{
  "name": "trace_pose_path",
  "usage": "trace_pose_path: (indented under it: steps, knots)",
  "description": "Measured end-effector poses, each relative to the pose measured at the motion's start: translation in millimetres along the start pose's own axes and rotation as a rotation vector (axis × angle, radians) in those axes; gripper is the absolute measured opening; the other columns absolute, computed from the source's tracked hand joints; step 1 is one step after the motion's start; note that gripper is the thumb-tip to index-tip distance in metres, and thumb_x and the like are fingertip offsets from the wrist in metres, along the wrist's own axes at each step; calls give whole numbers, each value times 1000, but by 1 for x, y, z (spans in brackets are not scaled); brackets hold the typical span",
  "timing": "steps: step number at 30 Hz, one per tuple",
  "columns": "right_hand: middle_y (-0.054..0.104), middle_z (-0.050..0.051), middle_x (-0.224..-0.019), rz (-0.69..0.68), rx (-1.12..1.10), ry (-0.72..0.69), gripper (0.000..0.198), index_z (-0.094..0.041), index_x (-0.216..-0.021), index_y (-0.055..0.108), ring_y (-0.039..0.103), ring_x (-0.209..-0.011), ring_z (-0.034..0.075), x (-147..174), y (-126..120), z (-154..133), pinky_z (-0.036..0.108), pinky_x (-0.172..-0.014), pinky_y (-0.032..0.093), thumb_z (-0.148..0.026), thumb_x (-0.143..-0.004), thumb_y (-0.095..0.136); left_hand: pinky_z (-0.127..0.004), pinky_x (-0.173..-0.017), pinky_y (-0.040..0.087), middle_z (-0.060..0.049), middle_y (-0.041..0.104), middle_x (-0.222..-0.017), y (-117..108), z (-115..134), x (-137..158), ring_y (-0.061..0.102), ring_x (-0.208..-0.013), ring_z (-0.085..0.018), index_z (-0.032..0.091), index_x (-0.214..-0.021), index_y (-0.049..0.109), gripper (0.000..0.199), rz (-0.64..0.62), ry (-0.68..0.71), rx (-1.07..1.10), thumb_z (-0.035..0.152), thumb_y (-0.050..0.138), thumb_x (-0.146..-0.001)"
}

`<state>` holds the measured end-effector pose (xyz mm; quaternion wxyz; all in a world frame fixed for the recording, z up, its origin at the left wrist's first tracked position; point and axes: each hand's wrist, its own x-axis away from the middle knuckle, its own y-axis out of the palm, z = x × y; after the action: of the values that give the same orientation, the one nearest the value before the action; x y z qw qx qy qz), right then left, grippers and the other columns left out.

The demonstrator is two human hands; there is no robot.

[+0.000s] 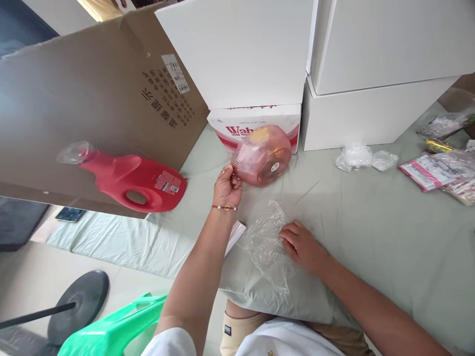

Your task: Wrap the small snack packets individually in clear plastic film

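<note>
My left hand has its fingers pinched at the lower left edge of a rounded, translucent pink bowl. The bowl is tilted, its base with a small white round sticker facing the camera, and yellow patches show through its ribbed wall. Nearer to me, my right hand has curled fingers on a crumpled clear plastic bag that lies on the cloth. A white roll or strip is partly hidden behind my left forearm.
A red jug lies left, by a large brown cardboard panel. White boxes and a printed carton stand behind. Plastic wrap and packaged items lie right on the green cloth. A green plastic stool stands lower left.
</note>
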<state>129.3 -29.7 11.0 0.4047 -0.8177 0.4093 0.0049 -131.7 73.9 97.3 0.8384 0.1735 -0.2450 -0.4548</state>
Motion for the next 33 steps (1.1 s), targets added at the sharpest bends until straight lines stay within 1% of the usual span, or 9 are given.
trace_pose_path:
  steps: [3, 8, 13, 16, 20, 22, 26, 30, 33]
  knots:
    - [67, 6, -93, 4, -22, 1, 18, -20, -94, 65, 57, -88, 21, 0, -1, 1, 38, -79, 54, -8, -97, 52, -19, -39, 25, 7, 47, -56, -8, -8, -2, 33, -41, -3, 19, -69, 54, 26, -44, -52, 48, 19, 74, -86]
    - [69, 6, -95, 27, -77, 20, 17, -21, -99, 65, 59, -89, 20, 1, -2, 2, 38, -80, 54, -12, -100, 51, -19, -42, 29, 5, 50, -57, -20, -26, 0, 34, -43, -5, 19, -68, 53, 28, -43, -70, 89, 20, 67, -92]
    - [69, 6, -96, 22, -88, 38, 16, -20, -99, 65, 59, -90, 20, 2, -2, 3, 38, -80, 53, -12, -101, 51, -20, -41, 29, 4, 45, -53, -20, -27, 0, 31, -43, -6, 19, -66, 50, 31, -31, -103, 127, 18, 60, -96]
    - [69, 6, -96, 16, -96, 43, 16, -21, -99, 64, 60, -90, 20, 2, -3, 4, 38, -80, 54, -12, -100, 51, -20, -40, 29, 5, 43, -53, -15, -22, -2, 29, -43, -6, 19, -66, 48, 33, -24, -133, 169, 16, 57, -97]
    - [69, 6, -95, 25, -100, 39, 16, -21, -98, 64, 59, -88, 20, 2, -3, 4, 37, -79, 53, -13, -101, 50, -18, -39, 25, 6, 42, -53, -4, -21, -1, 26, -42, -5, 19, -67, 48, 32, -40, -174, 184, 13, 60, -96]
    - [69, 6, -95, 36, -101, 36, 16, -21, -98, 64, 58, -88, 20, 2, -4, 4, 37, -79, 53, -13, -101, 50, -17, -39, 24, 5, 46, -55, 1, -22, 3, 28, -42, -5, 19, -69, 49, 31, -39, -195, 203, 11, 57, -97]
    - [70, 6, -96, 32, -121, 43, 16, -21, -99, 64, 58, -90, 20, 2, -3, 3, 37, -81, 53, -13, -101, 51, -17, -39, 23, 3, 56, -62, 10, -24, 10, 30, -43, -4, 18, -74, 52, 31, -32, -252, 313, 9, 45, -103]
    - [70, 7, -97, 16, -141, 70, 17, -21, -99, 65, 59, -91, 21, 2, -4, 3, 38, -81, 53, -15, -102, 49, -17, -37, 19, 5, 51, -57, 23, -22, 9, 27, -41, -5, 17, -73, 50, 35, -19, -304, 399, 11, 38, -106]
    - [71, 7, -98, 18, -168, 89, 18, -22, -98, 66, 60, -92, 22, 2, -5, 5, 39, -81, 54, -18, -103, 49, -17, -37, 18, 6, 46, -54, 34, -21, 8, 27, -41, -5, 17, -72, 48, 39, -26, -340, 423, 14, 34, -108]
